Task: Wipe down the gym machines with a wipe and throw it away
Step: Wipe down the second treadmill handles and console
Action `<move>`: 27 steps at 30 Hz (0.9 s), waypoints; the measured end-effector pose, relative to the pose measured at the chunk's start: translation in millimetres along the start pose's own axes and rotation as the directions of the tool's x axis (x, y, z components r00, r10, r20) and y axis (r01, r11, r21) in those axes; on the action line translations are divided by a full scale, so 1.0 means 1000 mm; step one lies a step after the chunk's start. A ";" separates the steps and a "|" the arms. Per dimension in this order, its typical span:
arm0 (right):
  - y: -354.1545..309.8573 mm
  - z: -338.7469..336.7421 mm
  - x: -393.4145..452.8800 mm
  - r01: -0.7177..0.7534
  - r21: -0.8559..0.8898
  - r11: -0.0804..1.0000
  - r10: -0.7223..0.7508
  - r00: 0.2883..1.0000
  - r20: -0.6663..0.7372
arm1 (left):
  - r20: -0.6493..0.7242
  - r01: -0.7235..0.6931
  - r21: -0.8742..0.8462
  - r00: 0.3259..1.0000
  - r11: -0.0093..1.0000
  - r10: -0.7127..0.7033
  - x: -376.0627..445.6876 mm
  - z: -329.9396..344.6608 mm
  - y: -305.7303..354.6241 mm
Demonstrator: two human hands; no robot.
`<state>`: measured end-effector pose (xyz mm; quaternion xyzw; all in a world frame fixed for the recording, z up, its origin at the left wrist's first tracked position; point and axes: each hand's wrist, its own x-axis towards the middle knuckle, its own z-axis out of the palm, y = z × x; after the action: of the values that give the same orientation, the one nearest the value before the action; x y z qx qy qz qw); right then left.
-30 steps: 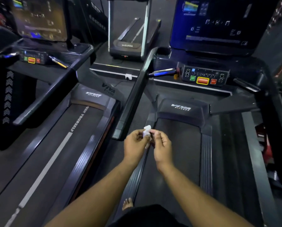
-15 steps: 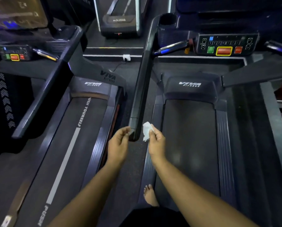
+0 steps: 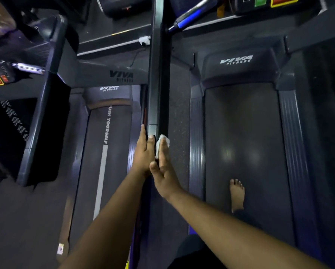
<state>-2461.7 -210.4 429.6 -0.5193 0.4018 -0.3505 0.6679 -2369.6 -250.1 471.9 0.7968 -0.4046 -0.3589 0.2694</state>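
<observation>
Wipe [image 3: 162, 145] sits pressed flat under the straight fingers of the right hand [image 3: 165, 167] against the near end of the treadmill handrail [image 3: 158, 84]. Left hand [image 3: 144, 152] lies flat on the rail's other side, fingers straight, holding nothing. Looks thin and floppy, so it'll probably bunch; keep a flat palm on it.

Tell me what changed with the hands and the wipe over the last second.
Both hands moved forward from in front of the body to the end of the handrail. The left hand let go of the wipe and now lies along the rail's left side. The right hand now presses the wipe flat against the rail's right side. The wipe stayed with the right hand throughout.
</observation>
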 end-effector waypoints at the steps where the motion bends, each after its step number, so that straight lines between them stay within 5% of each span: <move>1: 0.005 0.001 -0.009 0.037 -0.018 0.999 -0.036 0.999 0.024 | -0.020 -0.007 -0.014 1.000 1.000 0.007 0.000 0.002 -0.001; 8: 0.011 -0.013 0.014 -0.104 0.024 0.994 0.103 0.994 0.043 | -0.077 -0.038 0.049 0.996 0.998 0.042 0.004 0.008 -0.006; 14: 0.010 -0.014 -0.001 0.027 0.009 1.000 -0.028 0.988 0.154 | -0.082 -0.028 0.082 0.996 0.996 0.035 0.003 0.007 -0.007; 17: 0.027 -0.015 -0.015 -0.075 0.031 0.997 0.068 0.977 0.200 | -0.094 -0.033 0.100 0.995 0.994 0.042 0.003 0.008 -0.005; 22: 0.007 -0.021 0.050 -0.062 0.074 0.995 0.065 0.997 -0.045 | -0.095 0.003 0.073 0.995 0.997 0.004 0.005 0.010 -0.006; 27: 0.012 -0.018 0.036 -0.068 0.070 0.995 0.088 0.935 -0.345 | -0.102 0.014 0.088 0.995 0.996 -0.005 0.003 0.010 0.000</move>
<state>-2461.3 -247.4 409.6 -0.4136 0.5235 -0.4211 0.6144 -2376.0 -253.4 464.9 0.8271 -0.4019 -0.3008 0.2526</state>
